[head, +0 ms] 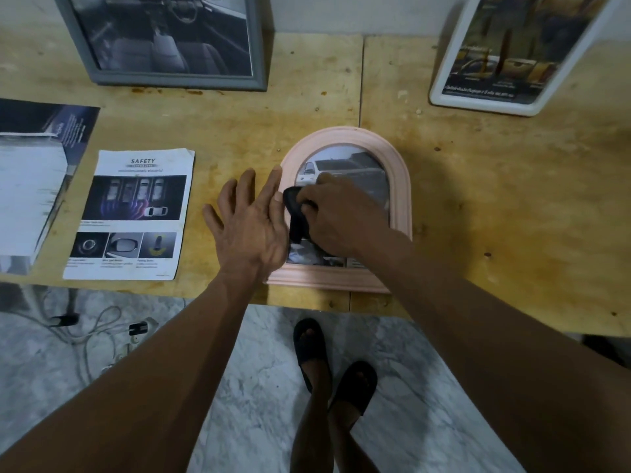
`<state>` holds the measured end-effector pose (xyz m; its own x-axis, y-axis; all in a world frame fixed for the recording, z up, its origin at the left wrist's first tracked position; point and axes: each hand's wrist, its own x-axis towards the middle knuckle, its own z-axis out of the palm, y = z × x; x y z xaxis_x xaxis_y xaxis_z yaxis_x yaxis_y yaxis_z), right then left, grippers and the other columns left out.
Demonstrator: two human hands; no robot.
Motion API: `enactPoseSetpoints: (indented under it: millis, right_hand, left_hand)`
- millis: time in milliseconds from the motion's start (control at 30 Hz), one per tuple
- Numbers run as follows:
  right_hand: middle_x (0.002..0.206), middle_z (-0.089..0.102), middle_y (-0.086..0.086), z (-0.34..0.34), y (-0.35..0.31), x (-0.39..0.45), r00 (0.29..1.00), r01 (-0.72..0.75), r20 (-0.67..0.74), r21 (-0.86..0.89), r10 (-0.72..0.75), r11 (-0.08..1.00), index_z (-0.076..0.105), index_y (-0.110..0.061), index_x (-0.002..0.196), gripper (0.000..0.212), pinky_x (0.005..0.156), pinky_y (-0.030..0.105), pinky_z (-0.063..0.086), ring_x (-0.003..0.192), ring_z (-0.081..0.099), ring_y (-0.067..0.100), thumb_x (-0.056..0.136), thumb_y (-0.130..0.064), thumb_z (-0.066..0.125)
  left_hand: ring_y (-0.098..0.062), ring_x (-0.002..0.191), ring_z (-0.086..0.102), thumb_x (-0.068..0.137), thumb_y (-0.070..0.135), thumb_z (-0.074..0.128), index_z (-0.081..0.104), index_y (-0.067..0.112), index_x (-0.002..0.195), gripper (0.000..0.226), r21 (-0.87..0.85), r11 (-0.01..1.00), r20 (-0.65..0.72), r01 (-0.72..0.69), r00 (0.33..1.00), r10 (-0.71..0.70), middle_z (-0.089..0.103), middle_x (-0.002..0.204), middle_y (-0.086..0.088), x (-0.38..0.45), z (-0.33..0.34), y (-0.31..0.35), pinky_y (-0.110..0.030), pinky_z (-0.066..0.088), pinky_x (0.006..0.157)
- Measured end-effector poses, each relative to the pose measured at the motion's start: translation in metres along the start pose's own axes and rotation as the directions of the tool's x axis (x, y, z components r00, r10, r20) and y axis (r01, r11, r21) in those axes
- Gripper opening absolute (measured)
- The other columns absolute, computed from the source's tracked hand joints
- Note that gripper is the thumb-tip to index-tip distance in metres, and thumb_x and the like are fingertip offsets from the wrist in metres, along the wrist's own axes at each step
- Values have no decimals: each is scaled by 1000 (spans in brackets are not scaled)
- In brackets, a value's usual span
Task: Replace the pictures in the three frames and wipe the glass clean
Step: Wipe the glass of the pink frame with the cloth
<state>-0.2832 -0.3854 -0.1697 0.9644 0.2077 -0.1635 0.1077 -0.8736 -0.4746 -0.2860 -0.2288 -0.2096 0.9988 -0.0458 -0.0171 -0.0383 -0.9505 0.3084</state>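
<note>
While the pink arched frame (399,186) lies flat on the worktop (495,199), the right hand (336,216) presses a dark cloth (294,206) to its glass — fingers clamped on it. The left hand (251,221), fingers spread flat, steadies the frame's edge — presumably against sliding.

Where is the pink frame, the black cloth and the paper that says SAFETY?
pink frame (399,186): head view, on its right side rail.
black cloth (294,206): head view, on the bunched middle.
SAFETY paper (143,162): head view, on its white top heading.
</note>
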Motion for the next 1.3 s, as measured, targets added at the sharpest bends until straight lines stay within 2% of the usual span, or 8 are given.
enactPoseSetpoints:
  millis: [133, 467, 600, 700, 833, 900, 1167, 1300]
  right_hand:
    - [108, 53, -1, 7, -7, -31, 998, 63, 11, -1, -63, 998, 64, -26, 115, 28, 73, 33, 36, 102, 46, 18, 100, -33, 41]
    - [100, 49, -8, -14, 29, -64, 988, 129, 102, -119, -117, 984, 60, -28, 116, 21, 61, 32, 40, 93, 44, 12, 99, -31, 48]
    - [93, 41, -8, -27, 36, -65, 975, 144, 204, -287, -86, 947, 58, -28, 112, 18, 50, 27, 21, 86, 38, 12, 97, -21, 49]
    - [97, 51, -4, -48, 41, -61, 957, 99, 289, -345, 5, 934, 64, -25, 110, 18, 47, 27, 32, 81, 51, 16, 94, -20, 57]
    - [113, 51, 3, -57, 51, -40, 998, -3, 63, -304, 23, 953, 60, -23, 122, 36, 64, 36, 44, 90, 42, 18, 92, -39, 48]
    - [119, 47, 6, -53, 65, -20, 997, -28, -72, -277, 8, 960, 52, -22, 132, 36, 78, 42, 44, 101, 41, 24, 97, -31, 47]
    - [127, 51, 1, -17, 61, -33, 988, -33, -154, -338, -21, 941, 52, -27, 134, 38, 82, 44, 39, 118, 38, 30, 98, -38, 44]
    - [116, 57, -1, -13, 44, -60, 998, 18, -51, -149, -26, 989, 56, -26, 126, 32, 83, 39, 42, 108, 48, 22, 103, -36, 36]
  left_hand:
    - [-25, 150, 13, 107, 46, 21, 25, 47, 154, 47, 1, 1000, 20, 11, 1000, -11, 25, 162, 2, 1, -1, 0, -63, 10, 116]
    - [-26, 149, 16, 106, 48, 22, 28, 45, 153, 48, -19, 1000, 6, 0, 1000, 0, 29, 161, 1, 0, 0, 0, -66, 12, 115]
    - [-26, 149, 16, 106, 48, 21, 28, 45, 153, 48, -19, 1000, 14, -1, 1000, 1, 28, 161, 1, 0, -2, 1, -65, 13, 115]
    - [-26, 149, 15, 106, 48, 21, 27, 45, 153, 48, -20, 1000, 19, -7, 1000, 8, 28, 161, 0, 0, -3, 0, -66, 12, 115]
    - [-26, 149, 15, 106, 48, 21, 25, 46, 154, 48, -6, 1000, 15, -11, 1000, 11, 28, 161, 0, 0, -1, -1, -66, 13, 114]
    - [-26, 148, 18, 106, 49, 21, 27, 46, 153, 47, 6, 1000, -3, -9, 1000, 9, 29, 160, 1, 0, 0, -1, -66, 15, 113]
    - [-26, 149, 16, 107, 47, 23, 29, 45, 153, 47, -8, 1000, 8, 7, 1000, -7, 28, 160, 1, -1, -1, 3, -66, 12, 115]
    - [-25, 150, 14, 107, 46, 22, 29, 45, 153, 46, -18, 1000, 12, 25, 1000, -25, 27, 161, 2, -1, -2, 4, -67, 10, 115]
